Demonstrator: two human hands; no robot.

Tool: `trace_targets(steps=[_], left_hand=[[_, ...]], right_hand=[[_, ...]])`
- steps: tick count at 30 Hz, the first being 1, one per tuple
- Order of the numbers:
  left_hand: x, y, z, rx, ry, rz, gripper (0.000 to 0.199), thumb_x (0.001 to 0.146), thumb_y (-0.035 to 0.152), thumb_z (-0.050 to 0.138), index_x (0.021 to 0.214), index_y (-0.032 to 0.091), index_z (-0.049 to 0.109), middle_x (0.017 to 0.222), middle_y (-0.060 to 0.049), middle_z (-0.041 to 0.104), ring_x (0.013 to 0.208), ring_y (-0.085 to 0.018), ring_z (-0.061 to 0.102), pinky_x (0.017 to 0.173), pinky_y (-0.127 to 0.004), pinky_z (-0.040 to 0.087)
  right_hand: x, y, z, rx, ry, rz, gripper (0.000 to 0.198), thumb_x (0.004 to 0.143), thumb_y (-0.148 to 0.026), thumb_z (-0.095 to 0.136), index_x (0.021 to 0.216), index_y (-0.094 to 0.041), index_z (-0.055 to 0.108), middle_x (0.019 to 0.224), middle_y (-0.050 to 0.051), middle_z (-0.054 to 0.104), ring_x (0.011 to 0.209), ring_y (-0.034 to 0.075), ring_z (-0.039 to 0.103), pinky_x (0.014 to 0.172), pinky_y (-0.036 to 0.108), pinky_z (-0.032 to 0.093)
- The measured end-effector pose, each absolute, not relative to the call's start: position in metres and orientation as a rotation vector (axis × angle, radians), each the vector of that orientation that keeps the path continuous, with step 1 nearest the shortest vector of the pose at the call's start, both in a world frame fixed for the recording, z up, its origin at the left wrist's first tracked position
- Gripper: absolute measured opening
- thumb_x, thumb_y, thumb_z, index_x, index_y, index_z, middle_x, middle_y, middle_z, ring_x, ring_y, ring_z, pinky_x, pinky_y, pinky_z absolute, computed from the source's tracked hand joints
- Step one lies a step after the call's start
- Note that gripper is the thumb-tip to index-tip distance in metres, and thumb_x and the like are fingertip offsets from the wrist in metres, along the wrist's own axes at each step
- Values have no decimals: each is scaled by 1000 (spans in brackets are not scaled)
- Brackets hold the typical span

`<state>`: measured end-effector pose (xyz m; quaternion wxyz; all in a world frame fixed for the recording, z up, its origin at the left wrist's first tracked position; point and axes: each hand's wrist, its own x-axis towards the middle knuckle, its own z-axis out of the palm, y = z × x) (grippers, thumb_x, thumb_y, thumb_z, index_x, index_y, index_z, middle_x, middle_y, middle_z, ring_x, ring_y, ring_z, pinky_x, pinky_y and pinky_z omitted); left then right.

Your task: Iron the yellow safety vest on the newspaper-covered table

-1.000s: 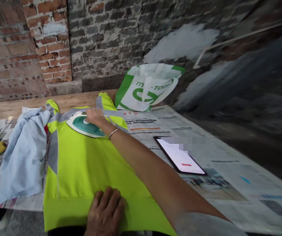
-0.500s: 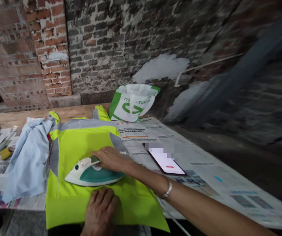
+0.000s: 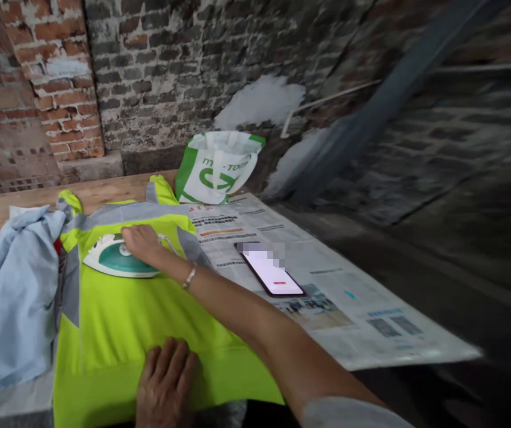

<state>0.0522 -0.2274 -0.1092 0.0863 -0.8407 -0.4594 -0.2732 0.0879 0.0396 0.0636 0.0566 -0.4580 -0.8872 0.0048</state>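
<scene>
A green-and-white iron [image 3: 119, 261] lies on the upper chest of a fluorescent yellow shirt [image 3: 135, 321] with grey panels. My right hand [image 3: 139, 244] is closed round its handle, arm stretched across from the right. Closer to me, my left hand [image 3: 165, 380] rests on the lower part of the shirt, fingers laid over the cloth and slightly bent; its thumb is not visible. The shirt is spread out with its bottom edge toward me. Part of the cord shows behind my right wrist.
A crumpled light-blue cloth [image 3: 15, 297] lies left of the shirt. To the right, a lit phone [image 3: 273, 273] rests on newspaper [image 3: 327, 267] covering the table. A white-and-green bag [image 3: 217, 169] stands at the back, before a brick wall [image 3: 157, 71].
My right hand has pushed the iron away from me, from the shirt's middle up to its chest. My left hand stays on the lower cloth. The view has turned somewhat right.
</scene>
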Motion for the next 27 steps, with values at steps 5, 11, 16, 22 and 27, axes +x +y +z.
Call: trace_targets(steps=[5,11,16,22,27], left_hand=[[-5,-185,-53,-2859,-1658,-934,61,93,38,67,152,29,54,151,-10,64,132,-25,67,102,-39,60],[-109,-9,13,-1751,-2511,-869,37,101,23,39,121,12,69,119,-16,78,112,-28,75,98,-41,59],[-134,50,-18,-1670,-2516,-676,44,89,8,47,129,3,64,134,-23,71,128,-30,67,107,-41,53],[-139,44,-54,-1692,-2422,-536,49,96,13,41,139,3,62,156,-25,55,148,-36,50,122,-53,40],[-142,50,-64,-1661,-2367,-495,52,95,19,43,142,5,62,157,-23,55,149,-36,49,122,-55,39]], right_hand=[[67,83,66,-1353,-2664,-1,37,100,-20,49,122,-14,78,121,22,77,115,30,73,92,36,56],[62,105,62,-1288,-2687,-11,33,100,-22,54,121,-11,77,121,23,76,115,29,73,93,36,55],[86,124,56,-1424,-2649,-3,33,102,-23,53,121,-13,77,118,23,77,116,29,73,94,34,54],[160,164,45,-1727,-2538,-75,41,100,-34,59,130,-10,74,124,26,75,121,36,70,99,40,54],[171,177,46,-1729,-2587,-43,41,97,-33,61,130,-13,75,125,24,76,122,37,70,99,41,53]])
